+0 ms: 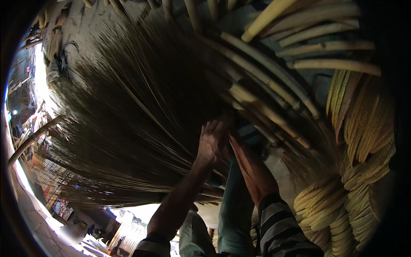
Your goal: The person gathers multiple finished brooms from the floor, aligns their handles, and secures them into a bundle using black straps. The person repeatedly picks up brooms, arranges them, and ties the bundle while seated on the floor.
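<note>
A big sheaf of thin brown sticks [128,115] fans out to the left from a narrow neck at the picture's middle. My left hand [212,143] reaches up with its fingers spread on that neck. My right hand [252,169] lies flat and straight along the bundle's right side, fingers pointing up toward the neck. Whether either hand grips the sticks is hard to tell in the dim light. Both forearms come from the lower edge, in striped sleeves.
Thick pale cane poles [274,81] slant across the upper right. Coils of yellow cane strips [364,128] hang at the right, with more coils [325,205] below. My knee in green trousers [233,201] is under the hands. A bright street scene [38,141] shows far left.
</note>
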A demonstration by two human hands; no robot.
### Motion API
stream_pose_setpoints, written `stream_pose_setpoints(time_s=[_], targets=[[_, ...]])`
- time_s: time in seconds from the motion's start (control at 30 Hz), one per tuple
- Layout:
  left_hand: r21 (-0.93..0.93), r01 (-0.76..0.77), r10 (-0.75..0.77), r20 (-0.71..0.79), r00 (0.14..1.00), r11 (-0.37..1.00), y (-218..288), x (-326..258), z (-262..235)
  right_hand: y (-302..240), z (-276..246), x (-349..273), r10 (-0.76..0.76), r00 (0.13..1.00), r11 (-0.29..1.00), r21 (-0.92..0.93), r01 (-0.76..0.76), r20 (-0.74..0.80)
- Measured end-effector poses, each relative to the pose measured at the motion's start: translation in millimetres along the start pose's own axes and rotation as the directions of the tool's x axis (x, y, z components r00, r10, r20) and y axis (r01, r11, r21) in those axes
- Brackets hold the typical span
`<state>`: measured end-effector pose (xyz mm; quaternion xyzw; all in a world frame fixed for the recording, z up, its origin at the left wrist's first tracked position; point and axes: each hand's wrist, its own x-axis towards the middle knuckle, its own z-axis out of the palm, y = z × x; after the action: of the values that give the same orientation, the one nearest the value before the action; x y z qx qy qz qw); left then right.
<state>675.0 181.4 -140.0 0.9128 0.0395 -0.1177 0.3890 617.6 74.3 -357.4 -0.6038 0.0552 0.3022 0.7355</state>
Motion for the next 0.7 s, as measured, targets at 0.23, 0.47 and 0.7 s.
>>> stream_pose_setpoints(time_s=[0.23,0.47,0.7], targets=[[0.109,-0.238,0.225,0.12,0.967,0.965,-90,35,67,-29,11,-1,0.275,0.95,0.489,-0.872,-0.008,0.145],[0.564,-0.121,-0.117,0.368,0.922,0.817,-158,34,46,-67,-6,16,0.394,0.909,0.851,-0.428,-0.303,0.139],[0.555,-0.159,-0.011,0.29,0.957,0.817,-142,15,22,-32,-40,37,0.035,0.973,0.767,-0.618,-0.173,-0.229]])
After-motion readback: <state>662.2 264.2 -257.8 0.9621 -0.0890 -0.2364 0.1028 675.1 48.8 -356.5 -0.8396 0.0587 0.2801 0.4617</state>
